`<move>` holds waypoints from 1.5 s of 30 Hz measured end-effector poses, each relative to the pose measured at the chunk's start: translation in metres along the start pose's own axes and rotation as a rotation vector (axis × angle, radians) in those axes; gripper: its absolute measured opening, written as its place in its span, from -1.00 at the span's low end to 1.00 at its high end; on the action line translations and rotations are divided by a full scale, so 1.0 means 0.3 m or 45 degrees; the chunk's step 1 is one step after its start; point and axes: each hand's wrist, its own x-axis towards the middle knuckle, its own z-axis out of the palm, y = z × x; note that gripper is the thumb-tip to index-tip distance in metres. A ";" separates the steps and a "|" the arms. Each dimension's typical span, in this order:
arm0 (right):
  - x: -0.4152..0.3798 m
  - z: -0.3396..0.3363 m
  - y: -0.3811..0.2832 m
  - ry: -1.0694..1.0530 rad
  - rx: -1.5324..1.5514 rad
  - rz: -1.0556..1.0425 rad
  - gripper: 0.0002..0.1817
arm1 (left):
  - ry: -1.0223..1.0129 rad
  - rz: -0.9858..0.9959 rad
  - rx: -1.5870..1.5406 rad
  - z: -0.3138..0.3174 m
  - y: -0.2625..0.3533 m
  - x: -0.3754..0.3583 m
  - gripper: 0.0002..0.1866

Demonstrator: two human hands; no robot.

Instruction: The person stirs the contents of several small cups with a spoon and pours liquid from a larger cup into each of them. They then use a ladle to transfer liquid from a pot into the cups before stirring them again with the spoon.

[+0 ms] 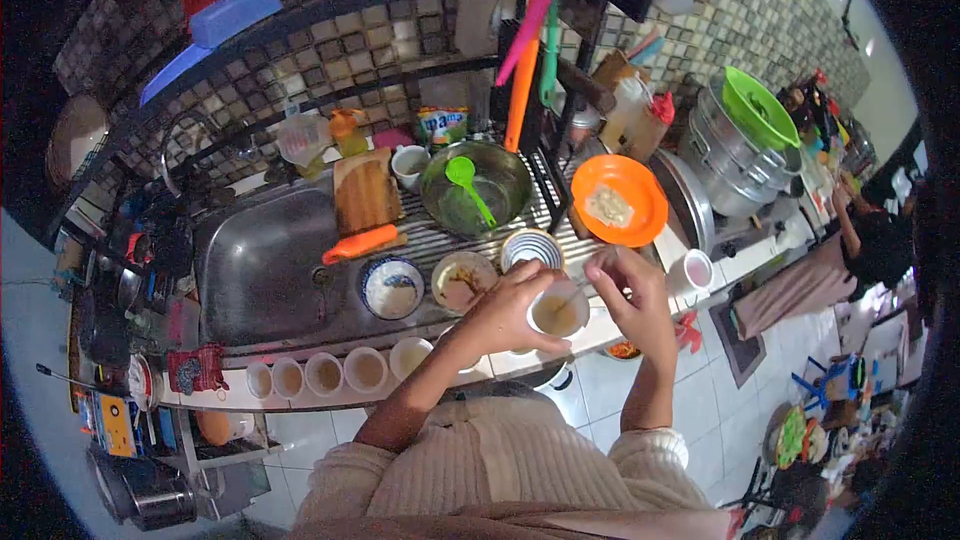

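In the head view my left hand [508, 304] is wrapped around a plastic cup [559, 310] of cloudy brownish liquid, tilted toward me above the counter edge. Close to its right side, my right hand [634, 302] is raised with thumb and fingertips pinched together. Something pale and translucent may be between them, but I cannot make it out. Beyond the right hand stands an orange plate [642, 196] with a whitish, wet-looking heap [609, 206] on it. A striped bowl [532, 247], a patterned bowl [464, 276] and a blue-rimmed bowl [392, 287] of white contents sit behind the left hand.
Several filled cups [366, 370] line the front counter edge to the left. The metal sink [262, 270] lies behind them. A glass basin [440, 208] with a green ladle [463, 175] stands on the rack. Another cup [692, 271] is at right. A person [880, 250] stands far right.
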 end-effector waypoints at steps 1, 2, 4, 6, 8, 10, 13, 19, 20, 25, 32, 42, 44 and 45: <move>-0.022 -0.042 -0.015 -0.132 -0.124 -0.002 -0.84 | -0.099 -0.019 -0.011 0.029 0.004 0.002 -0.22; -0.044 -0.074 -0.025 -0.270 -0.244 -0.002 -0.84 | -0.107 -0.027 -0.019 0.070 -0.015 0.006 -0.22; -0.079 -0.104 -0.007 -0.314 -0.268 0.025 -0.84 | -0.110 0.283 0.188 0.142 -0.063 0.026 -0.25; -0.101 -0.124 0.046 -0.462 -0.424 -0.037 -0.84 | -0.183 0.224 0.248 0.182 -0.067 0.045 -0.26; -0.117 -0.119 0.081 -0.430 -0.463 -0.030 -0.86 | -0.259 0.208 0.413 0.218 -0.086 0.071 -0.23; -0.141 -0.112 0.130 -0.390 -0.571 -0.057 -0.86 | -0.296 0.183 0.444 0.238 -0.095 0.093 -0.20; -0.185 -0.101 0.164 -0.454 -0.647 0.055 -0.88 | -0.416 0.118 0.595 0.253 -0.109 0.115 -0.15; -0.191 -0.079 0.200 -0.528 -0.615 -0.121 -0.84 | -0.449 0.057 0.451 0.297 -0.169 0.111 -0.12; -0.188 -0.075 0.210 -0.536 -0.611 -0.114 -0.84 | -0.455 0.051 0.444 0.308 -0.174 0.108 -0.12; -0.170 -0.068 0.230 -0.488 -0.885 -0.131 -0.87 | -0.566 -0.011 0.558 0.289 -0.169 0.119 -0.16; -0.144 -0.031 0.221 -0.410 -0.817 -0.143 -0.89 | -0.404 -0.084 0.419 0.298 -0.172 0.081 -0.22; -0.137 -0.031 0.216 -0.392 -0.802 -0.141 -0.88 | -0.459 -0.108 0.533 0.332 -0.214 0.109 -0.17; -0.154 -0.052 0.221 -0.596 -0.825 -0.030 -0.91 | -0.436 -0.160 0.596 0.354 -0.224 0.097 -0.14; -0.162 -0.057 0.226 -0.601 -0.634 -0.172 -0.89 | -0.419 -0.196 0.567 0.342 -0.201 0.095 -0.12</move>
